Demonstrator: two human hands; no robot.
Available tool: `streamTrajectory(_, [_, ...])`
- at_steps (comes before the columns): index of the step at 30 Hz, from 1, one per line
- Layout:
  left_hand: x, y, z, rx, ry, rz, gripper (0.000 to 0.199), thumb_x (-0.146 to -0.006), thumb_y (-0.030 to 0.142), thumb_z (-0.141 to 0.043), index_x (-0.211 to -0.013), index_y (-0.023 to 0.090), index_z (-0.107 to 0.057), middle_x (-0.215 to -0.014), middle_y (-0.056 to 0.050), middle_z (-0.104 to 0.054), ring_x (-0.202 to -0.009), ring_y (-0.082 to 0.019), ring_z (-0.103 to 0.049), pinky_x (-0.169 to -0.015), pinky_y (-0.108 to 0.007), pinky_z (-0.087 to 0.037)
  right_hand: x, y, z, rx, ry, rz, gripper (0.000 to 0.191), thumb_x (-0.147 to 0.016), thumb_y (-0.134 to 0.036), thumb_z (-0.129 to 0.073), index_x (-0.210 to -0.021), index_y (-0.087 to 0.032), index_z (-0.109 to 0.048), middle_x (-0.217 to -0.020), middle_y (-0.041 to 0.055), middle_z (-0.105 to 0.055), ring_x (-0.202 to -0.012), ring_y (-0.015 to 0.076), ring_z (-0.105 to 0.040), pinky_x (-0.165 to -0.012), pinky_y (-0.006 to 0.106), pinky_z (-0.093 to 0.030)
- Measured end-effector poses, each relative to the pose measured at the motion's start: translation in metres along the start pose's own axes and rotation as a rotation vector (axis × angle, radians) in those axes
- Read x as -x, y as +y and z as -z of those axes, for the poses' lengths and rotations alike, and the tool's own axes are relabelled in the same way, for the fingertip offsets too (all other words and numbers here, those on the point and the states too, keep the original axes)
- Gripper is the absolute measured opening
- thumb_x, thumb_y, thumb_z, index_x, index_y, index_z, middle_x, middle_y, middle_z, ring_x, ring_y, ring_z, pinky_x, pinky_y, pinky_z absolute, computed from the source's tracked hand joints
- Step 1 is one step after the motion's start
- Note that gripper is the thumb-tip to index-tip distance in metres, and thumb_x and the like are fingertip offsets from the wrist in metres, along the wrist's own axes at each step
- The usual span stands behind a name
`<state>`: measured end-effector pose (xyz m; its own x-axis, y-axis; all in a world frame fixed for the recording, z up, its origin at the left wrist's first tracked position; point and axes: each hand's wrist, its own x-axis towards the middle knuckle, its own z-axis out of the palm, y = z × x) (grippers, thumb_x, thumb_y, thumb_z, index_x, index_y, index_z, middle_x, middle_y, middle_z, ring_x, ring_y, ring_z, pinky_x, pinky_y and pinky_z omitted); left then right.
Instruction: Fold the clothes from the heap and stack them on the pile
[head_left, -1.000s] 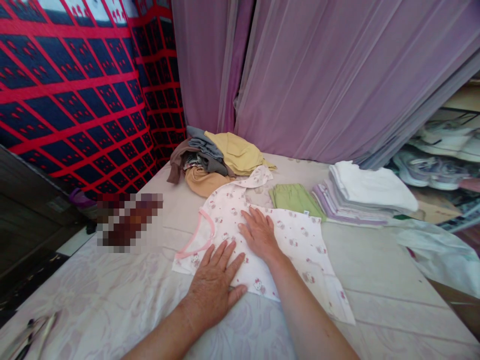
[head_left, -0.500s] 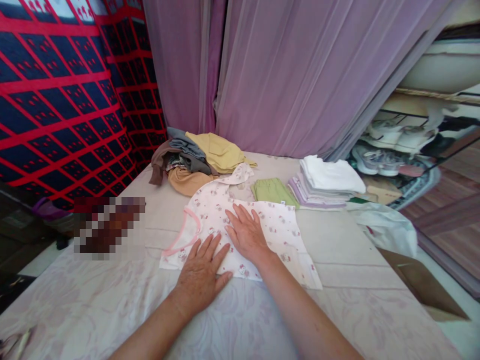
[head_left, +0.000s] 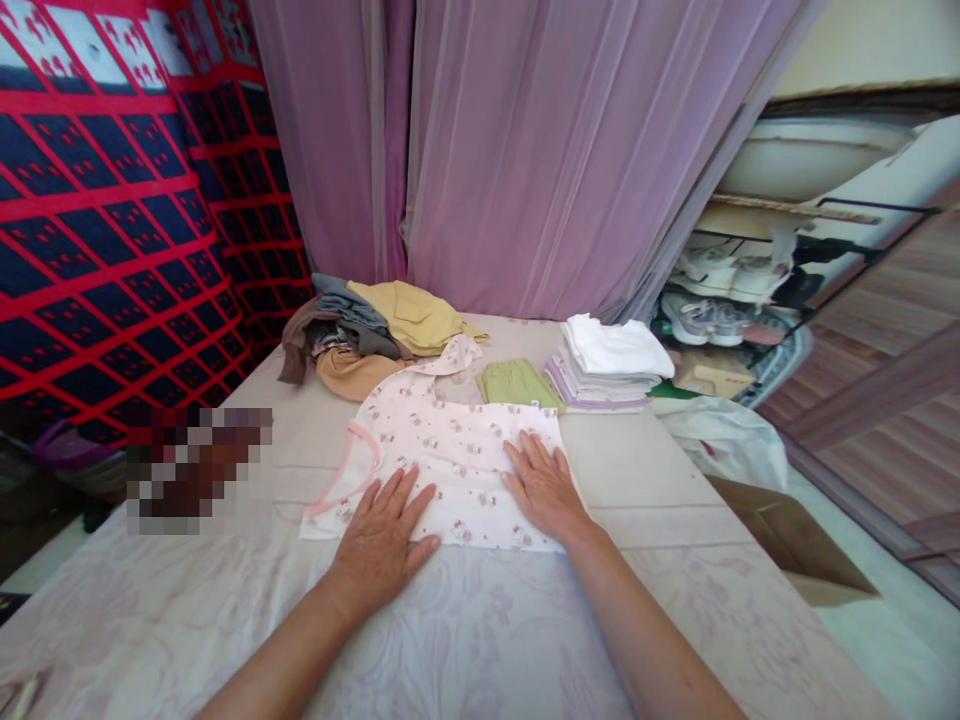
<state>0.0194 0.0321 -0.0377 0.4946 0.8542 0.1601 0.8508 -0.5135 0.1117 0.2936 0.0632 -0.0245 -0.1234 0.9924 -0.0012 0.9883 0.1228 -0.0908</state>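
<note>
A person's two bare hands rest palm down on a small short-sleeved shirt (head_left: 450, 455), white to pale pink and printed with little cartoon faces, spread out in the near middle of a bed (head_left: 480, 640). The left hand (head_left: 381, 545) lies over the near edge, close to the pink neckband (head_left: 347, 478) at the shirt's left end; the right hand (head_left: 546, 490) presses near the right end. The fingers of both hands are open and slightly fanned, laid on the cloth with nothing gripped. One sleeve (head_left: 461, 352) points to the far side, reaching towards a loose heap of clothes (head_left: 364, 325) at the far left, in yellow, grey, brown and tan. Just beyond the shirt sits a green garment (head_left: 521, 383), laid fairly compactly, and beside it on the right a neat stack of folded clothes (head_left: 606, 385), topped with a white one (head_left: 619, 345). The sorting looks part done: the stack is in order, this shirt lies flat but not folded, and the heap is rumpled (how many pieces it holds, I cannot tell). Lilac curtains (head_left: 570, 150) hang behind; shoes (head_left: 705, 318) stand on a rack at the far right.
</note>
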Motion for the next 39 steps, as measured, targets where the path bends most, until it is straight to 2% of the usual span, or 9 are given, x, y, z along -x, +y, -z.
streamTrajectory(7, [-0.008, -0.001, 0.018, 0.07, -0.102, 0.049, 0.054, -0.092, 0.056, -0.031, -0.134, 0.027, -0.049, -0.147, -0.008, -0.039, -0.134, -0.025, -0.036, -0.109, -0.046, -0.027, 0.005, 0.0, 0.0, -0.02, 0.184, 0.026, 0.048, -0.095, -0.037, -0.034, -0.141, -0.025, -0.039, -0.153, 0.0115, -0.026, -0.14, 0.0249, -0.023, -0.111, 0.053, -0.013])
streamTrajectory(11, [-0.02, 0.009, 0.022, 0.044, -0.068, 0.039, 0.059, -0.092, 0.054, -0.033, -0.139, 0.02, -0.044, -0.148, -0.01, -0.036, -0.137, -0.027, -0.03, -0.111, -0.048, -0.024, 0.008, 0.0, 0.002, -0.052, 0.115, 0.05, 0.047, -0.094, -0.041, -0.036, -0.137, -0.024, -0.045, -0.151, 0.013, -0.03, -0.138, 0.0267, -0.026, -0.11, 0.054, -0.016])
streamTrajectory(16, [-0.03, 0.016, 0.022, 0.052, -0.18, -0.01, 0.063, -0.09, 0.059, -0.033, -0.138, 0.02, -0.044, -0.148, -0.011, -0.037, -0.138, -0.028, -0.029, -0.111, -0.049, -0.025, 0.006, 0.007, 0.003, -0.092, 0.134, 0.017, 0.043, -0.092, -0.037, -0.04, -0.132, -0.024, -0.051, -0.147, 0.0128, -0.037, -0.134, 0.025, -0.034, -0.109, 0.051, -0.021])
streamTrajectory(19, [-0.042, 0.0, 0.033, 0.11, -0.17, -0.001, 0.053, -0.093, 0.051, -0.033, -0.132, 0.021, -0.051, -0.141, -0.009, -0.048, -0.131, -0.024, -0.042, -0.108, -0.041, -0.033, -0.005, 0.027, 0.01, -0.1, 0.25, -0.026, 0.039, -0.091, -0.028, -0.041, -0.126, -0.021, -0.057, -0.139, 0.0115, -0.048, -0.125, 0.0224, -0.045, -0.105, 0.043, -0.03])
streamTrajectory(22, [-0.065, -0.033, 0.05, 0.134, -0.045, 0.071, 0.046, -0.091, 0.044, -0.038, -0.123, 0.019, -0.059, -0.128, -0.01, -0.06, -0.119, -0.022, -0.054, -0.103, -0.036, -0.039, -0.027, 0.053, 0.018, -0.089, 0.341, -0.104, 0.039, -0.089, -0.023, -0.04, -0.123, -0.017, -0.059, -0.132, 0.011, -0.055, -0.119, 0.0216, -0.051, -0.099, 0.037, -0.038])
streamTrajectory(25, [-0.097, -0.072, 0.063, 0.101, 0.082, 0.244, 0.04, -0.087, 0.034, -0.044, -0.12, 0.019, -0.061, -0.12, -0.01, -0.063, -0.105, -0.023, -0.061, -0.095, -0.035, -0.044, -0.051, 0.071, 0.022, -0.068, 0.345, -0.144, 0.04, -0.087, -0.02, -0.041, -0.123, -0.017, -0.059, -0.129, 0.0091, -0.058, -0.115, 0.021, -0.053, -0.097, 0.034, -0.04])
streamTrajectory(29, [-0.133, -0.112, 0.065, 0.286, 0.119, 0.514, 0.039, -0.076, 0.027, -0.057, -0.114, 0.018, -0.062, -0.122, -0.01, -0.062, -0.098, -0.023, -0.063, -0.084, -0.03, -0.047, -0.073, 0.078, 0.024, -0.045, 0.263, -0.14, 0.039, -0.086, -0.021, -0.042, -0.121, -0.022, -0.06, -0.12, 0.006, -0.064, -0.107, 0.0196, -0.057, -0.089, 0.03, -0.043])
streamTrajectory(34, [-0.15, -0.128, 0.05, 0.605, 0.007, 0.707, 0.045, -0.065, 0.027, -0.067, -0.109, 0.017, -0.061, -0.087, -0.003, -0.07, -0.055, -0.014, -0.061, -0.051, -0.023, -0.044, -0.083, 0.078, 0.03, -0.021, 0.156, -0.145, 0.035, -0.083, -0.026, -0.048, -0.114, -0.023, -0.064, -0.111, 0.0066, -0.066, -0.101, 0.0206, -0.058, -0.081, 0.03, -0.043])
streamTrajectory(39, [-0.146, -0.128, 0.048, 0.751, -0.012, 0.765, 0.024, -0.064, 0.035, -0.07, -0.077, 0.018, -0.059, -0.052, 0.005, -0.057, -0.049, -0.013, -0.058, -0.046, -0.02, -0.041, -0.08, 0.081, 0.038, -0.026, 0.125, -0.135, 0.023, -0.084, -0.025, -0.047, -0.089, -0.025, -0.07, -0.096, 0.0042, -0.067, -0.092, 0.0186, -0.059, -0.072, 0.027, -0.041])
